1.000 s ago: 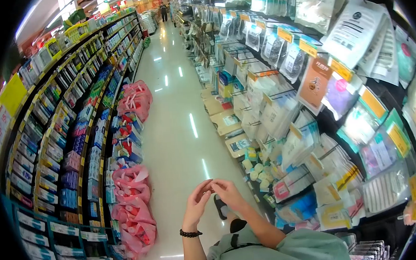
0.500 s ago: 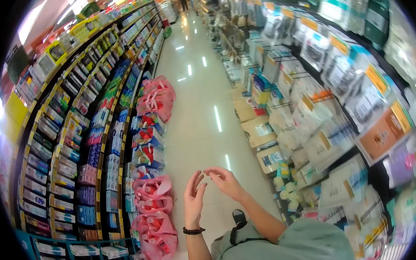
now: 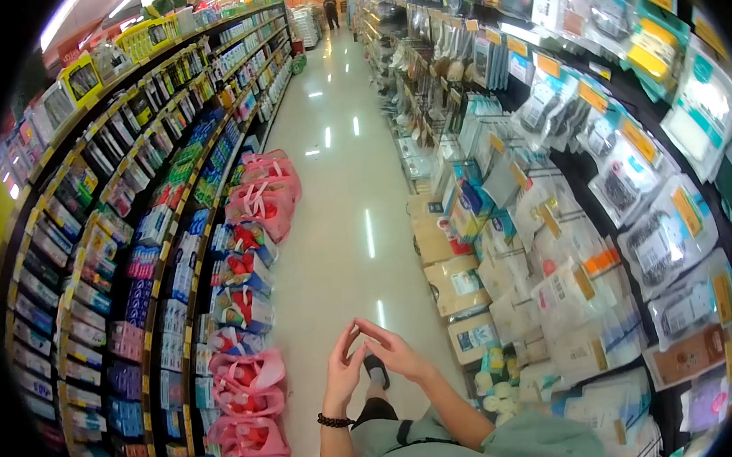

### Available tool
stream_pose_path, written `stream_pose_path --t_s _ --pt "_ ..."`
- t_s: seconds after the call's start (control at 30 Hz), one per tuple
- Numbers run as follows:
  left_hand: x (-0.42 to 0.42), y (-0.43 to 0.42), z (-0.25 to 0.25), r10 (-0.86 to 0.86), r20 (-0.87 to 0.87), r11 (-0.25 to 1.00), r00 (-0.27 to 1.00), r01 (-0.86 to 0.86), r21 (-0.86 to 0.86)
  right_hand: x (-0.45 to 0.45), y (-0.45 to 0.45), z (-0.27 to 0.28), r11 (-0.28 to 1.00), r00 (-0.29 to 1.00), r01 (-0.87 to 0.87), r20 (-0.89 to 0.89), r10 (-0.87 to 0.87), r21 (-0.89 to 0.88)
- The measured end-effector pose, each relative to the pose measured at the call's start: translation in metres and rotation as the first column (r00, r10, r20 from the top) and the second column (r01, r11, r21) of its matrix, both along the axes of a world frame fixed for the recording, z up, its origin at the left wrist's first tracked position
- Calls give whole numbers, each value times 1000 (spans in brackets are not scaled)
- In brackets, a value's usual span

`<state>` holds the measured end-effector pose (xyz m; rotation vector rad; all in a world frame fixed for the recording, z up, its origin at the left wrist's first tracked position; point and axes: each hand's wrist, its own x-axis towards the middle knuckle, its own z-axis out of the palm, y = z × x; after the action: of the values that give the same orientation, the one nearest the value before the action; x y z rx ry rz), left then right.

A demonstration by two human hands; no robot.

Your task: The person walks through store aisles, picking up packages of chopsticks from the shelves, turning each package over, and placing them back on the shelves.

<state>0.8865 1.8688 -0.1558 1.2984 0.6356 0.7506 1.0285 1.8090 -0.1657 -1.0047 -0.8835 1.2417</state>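
Observation:
My left hand [image 3: 341,367] and my right hand [image 3: 397,356] are held up in front of my body, over the aisle floor [image 3: 334,255]. Their fingertips meet or nearly meet, leaving a small gap between the palms. The fingers of both are stretched out, and neither holds anything. A dark beaded bracelet [image 3: 336,420] circles my left wrist. Below the hands, one shoe [image 3: 375,370] shows on the floor.
Shelves of boxed goods [image 3: 139,284] line the left side, with pink bags [image 3: 248,382] along their foot. Hanging packets [image 3: 582,274] and brown cardboard packs [image 3: 453,286] fill the right. A person [image 3: 331,13] stands at the aisle's far end.
The view has tipped up and moved along the aisle. My hands have come closer together, their fingertips now meeting or nearly so. A leg has swung forward below them.

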Motion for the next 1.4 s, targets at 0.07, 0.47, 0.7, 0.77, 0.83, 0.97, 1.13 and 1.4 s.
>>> stream_pose_path --t_s 0.07,0.47,0.7,0.77,0.83,0.97,1.13,1.4 --pt "24 43 -12 -32 0 999 999 32 19 23 35 0 1000 998 14 64 -14 4" --pt "178 282 39 -177 135 984 975 171 56 162 257 46 980 979 179 80 -186 88" --pt "242 356 40 -286 115 958 951 279 69 225 322 47 971 970 218 84 -226 97" --pt "259 382 36 -288 104 957 952 283 59 243 346 39 974 975 197 83 -206 111" --pt "276 410 35 -294 79 954 953 288 77 262 374 34 977 980 181 57 -189 116" --pt "310 475 25 -254 74 965 964 248 84 302 446 14 990 986 120 104 -127 69" --pt "351 584 17 -148 47 989 988 148 7 361 566 9 996 998 1 70 -7 84" --pt "424 722 53 -66 -43 990 997 71 120 442 708 37 991 999 -41 22 38 125"
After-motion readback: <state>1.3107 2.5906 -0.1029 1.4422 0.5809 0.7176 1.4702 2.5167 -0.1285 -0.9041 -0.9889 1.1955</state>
